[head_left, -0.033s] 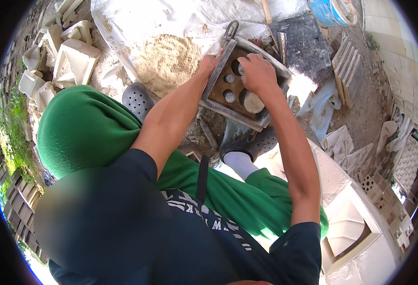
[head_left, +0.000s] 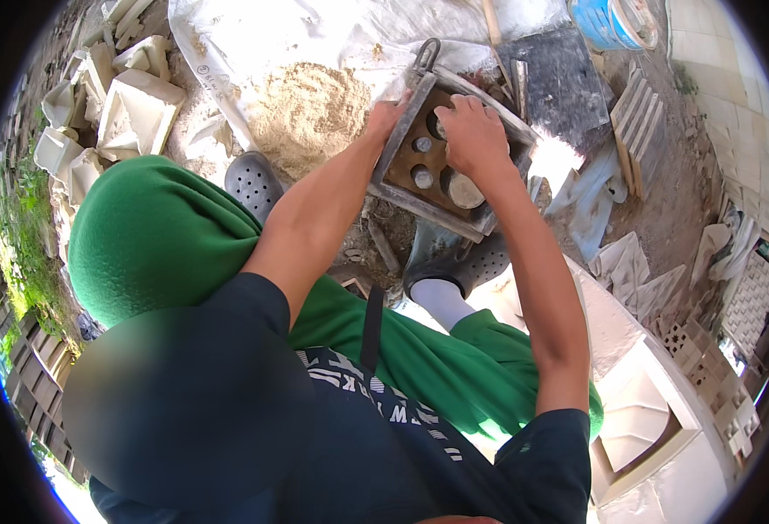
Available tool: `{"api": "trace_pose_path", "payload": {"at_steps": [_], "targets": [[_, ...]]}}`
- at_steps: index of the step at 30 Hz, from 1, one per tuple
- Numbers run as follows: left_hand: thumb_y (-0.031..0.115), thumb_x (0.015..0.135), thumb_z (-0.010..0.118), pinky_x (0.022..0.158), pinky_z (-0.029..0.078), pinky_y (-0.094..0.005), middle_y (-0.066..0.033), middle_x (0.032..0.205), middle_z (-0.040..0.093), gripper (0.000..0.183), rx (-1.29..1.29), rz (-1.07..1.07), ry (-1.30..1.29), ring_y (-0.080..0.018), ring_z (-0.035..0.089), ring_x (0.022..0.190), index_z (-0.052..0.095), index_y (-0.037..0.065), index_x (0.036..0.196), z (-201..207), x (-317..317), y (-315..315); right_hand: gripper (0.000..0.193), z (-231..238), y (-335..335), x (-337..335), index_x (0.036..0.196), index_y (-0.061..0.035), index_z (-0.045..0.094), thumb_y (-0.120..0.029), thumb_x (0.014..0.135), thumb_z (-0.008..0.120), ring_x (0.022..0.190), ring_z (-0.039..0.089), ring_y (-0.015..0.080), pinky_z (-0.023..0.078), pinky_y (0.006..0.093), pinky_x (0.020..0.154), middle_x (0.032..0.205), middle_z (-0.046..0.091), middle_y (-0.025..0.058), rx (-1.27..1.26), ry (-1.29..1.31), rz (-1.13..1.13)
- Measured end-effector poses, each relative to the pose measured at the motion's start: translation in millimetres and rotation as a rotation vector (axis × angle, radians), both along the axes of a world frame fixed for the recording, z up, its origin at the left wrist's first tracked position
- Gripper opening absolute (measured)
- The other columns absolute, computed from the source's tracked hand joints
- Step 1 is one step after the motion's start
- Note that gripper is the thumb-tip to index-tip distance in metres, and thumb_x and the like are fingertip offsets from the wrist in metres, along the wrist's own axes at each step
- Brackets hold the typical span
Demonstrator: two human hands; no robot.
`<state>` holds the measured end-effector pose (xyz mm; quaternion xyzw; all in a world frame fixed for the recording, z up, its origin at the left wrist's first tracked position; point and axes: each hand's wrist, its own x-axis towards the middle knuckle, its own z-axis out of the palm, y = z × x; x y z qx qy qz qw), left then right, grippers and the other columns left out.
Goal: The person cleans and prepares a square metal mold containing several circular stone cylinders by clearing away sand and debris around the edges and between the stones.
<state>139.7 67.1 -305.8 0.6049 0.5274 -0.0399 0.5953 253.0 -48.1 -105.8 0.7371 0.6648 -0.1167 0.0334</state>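
A tilted rectangular mould box (head_left: 419,212) with a grey, worn frame lies before me. Inside it is a brown plate (head_left: 437,162) with round openings and cylinders. Two small grey cylinders (head_left: 422,178) stand on its left part, and a wide, pale round one (head_left: 466,190) sits at the near right. My left hand (head_left: 388,115) grips the frame's far left edge, close to a metal loop handle (head_left: 426,54). Over the far part of the plate, my right hand (head_left: 474,135) has its fingers curled down at a dark round opening. Whatever its fingertips hold is hidden.
Beyond the box, a sand heap (head_left: 310,109) rests beside white sheeting (head_left: 262,35). A dark board (head_left: 563,83), a blue bucket (head_left: 607,24) and wooden slats (head_left: 636,122) are at the far right. Pale cast blocks (head_left: 140,113) pile up left; another block (head_left: 642,410) is near right.
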Motion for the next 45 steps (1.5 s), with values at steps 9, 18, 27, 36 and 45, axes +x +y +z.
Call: {"api": "trace_pose_path", "payload": {"at_steps": [9, 18, 27, 36, 45], "targets": [[0.075, 0.084, 0.045, 0.090, 0.049, -0.0458, -0.0255, 0.106, 0.068, 0.078, 0.045, -0.044, 0.051, -0.0414, 0.064, 0.103, 0.072, 0.006, 0.107, -1.6, 1.4, 3.7, 0.010, -35.3, -12.6, -39.4, 0.084, -0.0135, 0.066, -0.010, 0.075, 0.064, 0.092, 0.062, 0.0196, 0.050, 0.0383, 0.076, 0.087, 0.063, 0.0035, 0.073, -0.082, 0.116], [0.075, 0.082, 0.049, 0.089, 0.051, -0.0435, -0.0212, 0.106, 0.069, 0.073, 0.061, 0.013, 0.086, -0.0388, 0.066, 0.101, 0.073, 0.011, 0.107, 9.0, 0.6, 1.4, 0.007, -23.0, -21.0, -24.7, 0.082, -0.0144, 0.067, -0.013, 0.075, 0.064, 0.096, 0.060, 0.0196, 0.045, 0.0392, 0.084, 0.086, 0.066, 0.0017, 0.105, -0.066, 0.158], [0.071, 0.087, 0.045, 0.094, 0.048, -0.0445, -0.0302, 0.113, 0.064, 0.087, -0.068, 0.010, 0.073, -0.0414, 0.062, 0.110, 0.064, -0.010, 0.112, 35.7, 6.9, -4.6, 0.024, -9.6, -40.5, 1.3, 0.093, -0.0113, 0.068, -0.022, 0.073, 0.073, 0.102, 0.055, 0.0207, 0.041, 0.0398, 0.093, 0.095, 0.062, 0.0028, 0.166, 0.198, 0.115], [0.061, 0.096, 0.034, 0.099, 0.045, -0.0455, -0.0312, 0.118, 0.061, 0.078, -0.052, -0.030, 0.117, -0.0441, 0.058, 0.114, 0.063, -0.009, 0.116, 92.8, 8.2, -15.0, 0.029, -27.3, -61.5, -6.0, 0.103, -0.0094, 0.065, -0.027, 0.081, 0.072, 0.126, 0.046, 0.0298, 0.037, 0.0518, 0.103, 0.128, 0.052, 0.0113, 0.327, 0.185, 0.035], [0.068, 0.090, 0.041, 0.091, 0.049, -0.0446, -0.0309, 0.108, 0.065, 0.084, -0.071, 0.030, 0.076, -0.0420, 0.064, 0.106, 0.067, -0.010, 0.104, 48.9, 1.9, -18.1, 0.035, -42.8, -71.4, -27.1, 0.113, -0.0102, 0.055, -0.024, 0.083, 0.069, 0.132, 0.044, 0.0248, 0.025, 0.0640, 0.108, 0.132, 0.051, 0.0047, 0.298, 0.006, -0.057]]}}
